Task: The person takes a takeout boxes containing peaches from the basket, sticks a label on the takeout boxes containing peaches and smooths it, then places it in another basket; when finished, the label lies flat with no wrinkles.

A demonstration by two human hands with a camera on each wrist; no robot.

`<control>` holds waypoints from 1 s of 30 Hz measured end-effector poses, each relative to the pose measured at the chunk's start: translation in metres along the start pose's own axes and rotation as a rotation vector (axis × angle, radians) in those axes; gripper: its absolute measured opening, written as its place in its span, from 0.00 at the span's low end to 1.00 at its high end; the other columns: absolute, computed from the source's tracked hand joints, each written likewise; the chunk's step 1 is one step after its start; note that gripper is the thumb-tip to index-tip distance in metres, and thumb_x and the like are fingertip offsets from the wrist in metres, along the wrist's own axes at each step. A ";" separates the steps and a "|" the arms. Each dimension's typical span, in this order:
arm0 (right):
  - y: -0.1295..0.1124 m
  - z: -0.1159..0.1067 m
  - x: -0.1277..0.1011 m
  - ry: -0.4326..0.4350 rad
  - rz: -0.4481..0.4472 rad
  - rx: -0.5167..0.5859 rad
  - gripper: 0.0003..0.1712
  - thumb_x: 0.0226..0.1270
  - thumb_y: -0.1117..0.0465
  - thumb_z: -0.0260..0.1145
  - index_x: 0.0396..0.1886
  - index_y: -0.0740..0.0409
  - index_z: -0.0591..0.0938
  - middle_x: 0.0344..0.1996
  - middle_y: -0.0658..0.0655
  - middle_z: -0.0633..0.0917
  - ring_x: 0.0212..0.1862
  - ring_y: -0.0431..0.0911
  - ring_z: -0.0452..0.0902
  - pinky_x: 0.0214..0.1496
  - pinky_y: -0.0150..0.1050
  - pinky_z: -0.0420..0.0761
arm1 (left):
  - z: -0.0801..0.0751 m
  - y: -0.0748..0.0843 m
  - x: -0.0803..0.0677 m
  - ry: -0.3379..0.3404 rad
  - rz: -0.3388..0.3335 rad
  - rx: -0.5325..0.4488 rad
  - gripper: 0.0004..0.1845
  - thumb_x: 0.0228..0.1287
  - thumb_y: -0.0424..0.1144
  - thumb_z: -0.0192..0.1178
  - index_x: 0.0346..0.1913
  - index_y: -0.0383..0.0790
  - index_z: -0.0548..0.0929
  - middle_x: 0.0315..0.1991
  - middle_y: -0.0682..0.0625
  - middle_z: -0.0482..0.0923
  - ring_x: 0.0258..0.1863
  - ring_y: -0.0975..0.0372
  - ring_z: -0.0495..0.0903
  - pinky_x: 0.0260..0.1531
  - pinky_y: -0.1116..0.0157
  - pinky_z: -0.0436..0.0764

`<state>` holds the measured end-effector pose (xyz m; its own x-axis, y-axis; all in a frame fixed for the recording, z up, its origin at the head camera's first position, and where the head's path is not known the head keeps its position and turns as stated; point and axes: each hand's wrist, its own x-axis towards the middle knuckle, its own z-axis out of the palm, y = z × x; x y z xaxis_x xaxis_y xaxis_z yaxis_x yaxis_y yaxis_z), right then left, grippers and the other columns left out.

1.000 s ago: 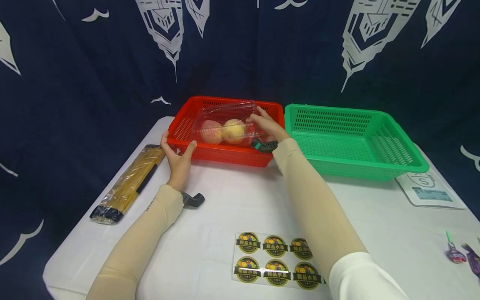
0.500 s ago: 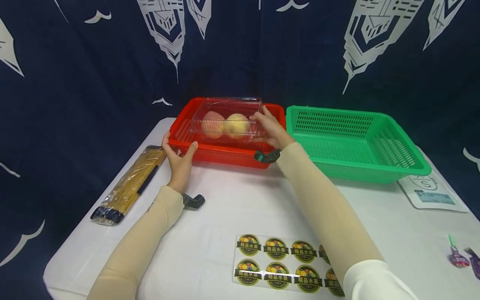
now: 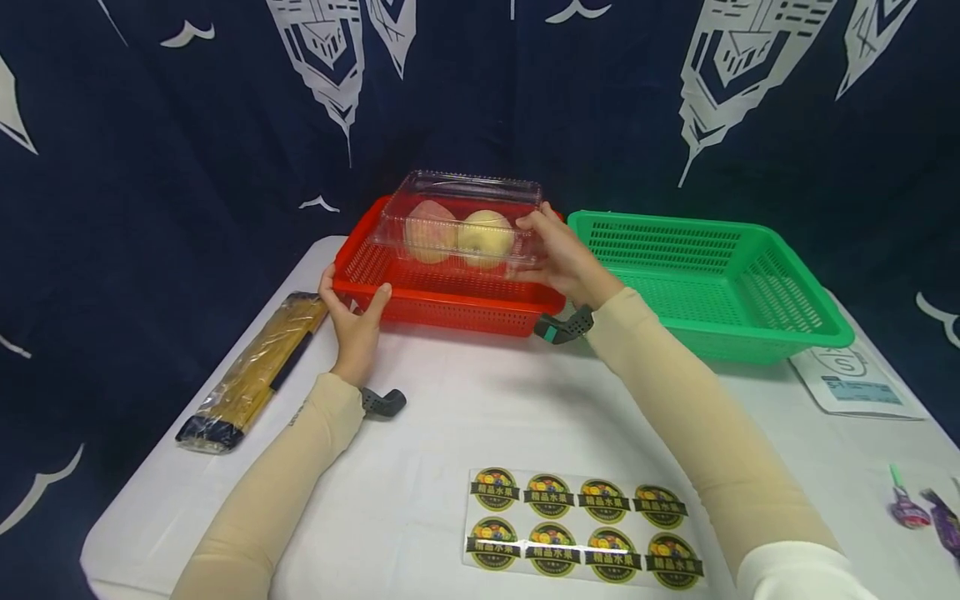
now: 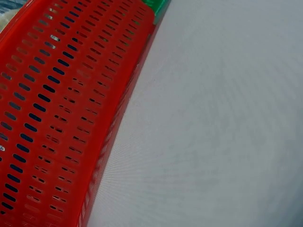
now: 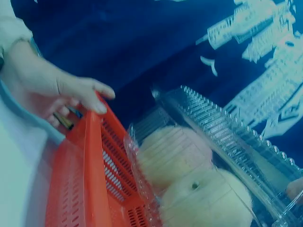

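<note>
A clear plastic clamshell box (image 3: 461, 218) with two pale apples (image 3: 485, 236) inside is lifted above the red basket (image 3: 442, 298). My right hand (image 3: 558, 254) grips the box by its right end. The right wrist view shows the box (image 5: 222, 156) and the apples (image 5: 189, 175) close up over the basket's rim. My left hand (image 3: 352, 315) grips the red basket's front left rim, thumb over the edge; in the right wrist view that hand (image 5: 52, 90) shows on the rim. In the left wrist view only the red basket's wall (image 4: 52, 109) and the white table show.
A green basket (image 3: 708, 279) stands right of the red one. A wrapped bundle of spaghetti (image 3: 251, 371) lies at the left edge. A sticker sheet (image 3: 581, 529) lies near the front, a printed card (image 3: 855, 383) and small purple things (image 3: 918, 508) at the right.
My right hand has raised the clamshell box out of the red basket to above its rim. My left hand has stayed on the basket's rim.
</note>
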<state>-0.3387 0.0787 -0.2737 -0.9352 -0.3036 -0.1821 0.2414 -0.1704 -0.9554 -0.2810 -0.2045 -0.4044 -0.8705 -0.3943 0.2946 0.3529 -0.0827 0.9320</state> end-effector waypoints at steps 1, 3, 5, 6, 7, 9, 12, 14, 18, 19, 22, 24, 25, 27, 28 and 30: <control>-0.002 0.000 -0.004 -0.004 -0.005 -0.004 0.54 0.80 0.56 0.55 0.90 0.30 0.32 0.89 0.54 0.42 0.82 0.58 0.58 0.76 0.64 0.70 | 0.000 0.000 0.000 0.000 0.000 0.004 0.48 0.75 0.39 0.67 0.85 0.56 0.46 0.84 0.48 0.52 0.81 0.55 0.56 0.77 0.57 0.69; -0.005 -0.002 -0.013 -0.023 -0.014 -0.010 0.54 0.80 0.56 0.54 0.89 0.31 0.31 0.89 0.54 0.43 0.81 0.57 0.60 0.77 0.64 0.70 | 0.000 -0.001 0.000 0.000 -0.001 0.003 0.48 0.75 0.39 0.67 0.85 0.56 0.46 0.84 0.49 0.52 0.81 0.56 0.56 0.77 0.57 0.68; -0.008 -0.004 -0.021 -0.044 -0.020 -0.004 0.53 0.81 0.56 0.53 0.89 0.31 0.30 0.89 0.54 0.44 0.81 0.57 0.61 0.77 0.63 0.69 | 0.000 0.000 -0.001 -0.001 -0.004 0.008 0.48 0.75 0.39 0.67 0.85 0.56 0.46 0.83 0.49 0.51 0.80 0.57 0.56 0.77 0.58 0.68; -0.009 -0.006 -0.024 -0.056 -0.022 -0.001 0.53 0.81 0.56 0.53 0.89 0.31 0.29 0.89 0.54 0.45 0.81 0.57 0.61 0.77 0.63 0.69 | 0.001 0.000 -0.001 -0.002 -0.008 0.010 0.48 0.75 0.39 0.67 0.85 0.57 0.46 0.83 0.50 0.51 0.80 0.57 0.56 0.77 0.58 0.68; -0.011 -0.008 -0.028 -0.059 -0.023 0.001 0.53 0.81 0.56 0.53 0.89 0.31 0.30 0.88 0.55 0.46 0.81 0.57 0.61 0.76 0.63 0.70 | 0.001 0.000 -0.001 -0.004 -0.011 0.010 0.48 0.75 0.39 0.67 0.85 0.57 0.46 0.83 0.50 0.51 0.80 0.58 0.56 0.77 0.58 0.69; -0.013 -0.012 -0.035 -0.064 -0.025 0.005 0.53 0.81 0.56 0.53 0.89 0.30 0.30 0.88 0.56 0.48 0.82 0.59 0.60 0.75 0.63 0.71 | 0.002 0.000 -0.001 -0.007 -0.017 0.012 0.48 0.76 0.39 0.67 0.85 0.57 0.46 0.83 0.50 0.51 0.80 0.58 0.55 0.77 0.58 0.69; -0.015 -0.018 -0.046 -0.055 -0.032 -0.003 0.53 0.82 0.56 0.53 0.89 0.29 0.31 0.88 0.56 0.46 0.83 0.59 0.55 0.73 0.62 0.73 | 0.002 0.000 -0.001 -0.012 -0.019 0.017 0.48 0.76 0.39 0.67 0.85 0.57 0.46 0.83 0.51 0.51 0.81 0.58 0.55 0.77 0.59 0.69; -0.016 -0.021 -0.053 -0.049 -0.035 -0.015 0.52 0.82 0.57 0.53 0.89 0.29 0.31 0.88 0.55 0.44 0.85 0.59 0.50 0.71 0.61 0.75 | 0.002 0.000 -0.001 -0.011 -0.021 0.026 0.48 0.76 0.40 0.67 0.85 0.58 0.46 0.83 0.51 0.51 0.81 0.58 0.55 0.77 0.59 0.69; -0.017 -0.028 -0.065 -0.056 -0.037 -0.042 0.52 0.83 0.57 0.52 0.89 0.29 0.31 0.89 0.54 0.40 0.87 0.60 0.43 0.69 0.60 0.75 | -0.001 0.000 -0.001 -0.003 -0.022 0.036 0.48 0.75 0.41 0.68 0.84 0.58 0.46 0.83 0.52 0.51 0.81 0.59 0.54 0.77 0.59 0.69; -0.017 -0.029 -0.068 -0.059 -0.039 -0.044 0.51 0.84 0.57 0.52 0.89 0.29 0.30 0.89 0.55 0.40 0.87 0.61 0.43 0.69 0.60 0.75 | -0.001 0.000 -0.001 -0.002 -0.021 0.035 0.48 0.75 0.41 0.68 0.84 0.58 0.46 0.83 0.52 0.51 0.81 0.59 0.54 0.77 0.59 0.69; -0.017 -0.035 -0.078 -0.069 -0.042 -0.052 0.51 0.84 0.57 0.51 0.89 0.29 0.30 0.89 0.56 0.39 0.87 0.62 0.45 0.71 0.60 0.74 | -0.001 0.001 -0.001 -0.002 -0.013 0.034 0.48 0.75 0.41 0.68 0.85 0.57 0.46 0.83 0.51 0.52 0.81 0.59 0.54 0.78 0.58 0.67; -0.017 -0.038 -0.085 -0.076 -0.040 -0.062 0.50 0.85 0.57 0.50 0.88 0.29 0.29 0.89 0.55 0.38 0.86 0.62 0.46 0.72 0.60 0.73 | -0.001 0.001 -0.001 -0.002 -0.005 0.033 0.48 0.75 0.40 0.68 0.85 0.55 0.45 0.83 0.50 0.52 0.81 0.57 0.54 0.78 0.58 0.65; -0.016 -0.040 -0.088 -0.077 -0.040 -0.069 0.50 0.85 0.57 0.50 0.88 0.28 0.29 0.89 0.56 0.38 0.86 0.62 0.47 0.72 0.60 0.73 | -0.001 0.001 -0.002 -0.002 0.000 0.030 0.48 0.75 0.40 0.68 0.85 0.55 0.45 0.83 0.50 0.52 0.81 0.57 0.54 0.79 0.57 0.65; -0.015 -0.045 -0.094 -0.079 -0.037 -0.082 0.50 0.85 0.57 0.49 0.88 0.26 0.29 0.89 0.55 0.37 0.85 0.63 0.49 0.74 0.62 0.72 | -0.001 0.001 -0.002 -0.002 0.006 0.033 0.48 0.75 0.40 0.67 0.85 0.54 0.45 0.83 0.49 0.52 0.81 0.56 0.53 0.79 0.56 0.63; -0.014 -0.047 -0.096 -0.080 -0.039 -0.089 0.50 0.85 0.58 0.49 0.88 0.26 0.29 0.89 0.55 0.35 0.85 0.64 0.50 0.74 0.63 0.71 | -0.001 0.001 -0.002 -0.003 0.006 0.033 0.48 0.75 0.40 0.67 0.85 0.54 0.45 0.83 0.49 0.52 0.81 0.56 0.53 0.79 0.56 0.62; -0.012 -0.052 -0.101 -0.085 -0.040 -0.108 0.51 0.85 0.58 0.49 0.88 0.25 0.28 0.89 0.55 0.34 0.85 0.66 0.50 0.76 0.65 0.69 | -0.001 0.001 -0.003 -0.004 0.007 0.031 0.48 0.75 0.40 0.68 0.85 0.54 0.45 0.84 0.49 0.51 0.82 0.56 0.52 0.80 0.56 0.61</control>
<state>-0.2604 0.1600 -0.2560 -0.9172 -0.3776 -0.1271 0.1705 -0.0836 -0.9818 -0.2782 -0.2043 -0.4043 -0.8694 -0.3910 0.3023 0.3485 -0.0514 0.9359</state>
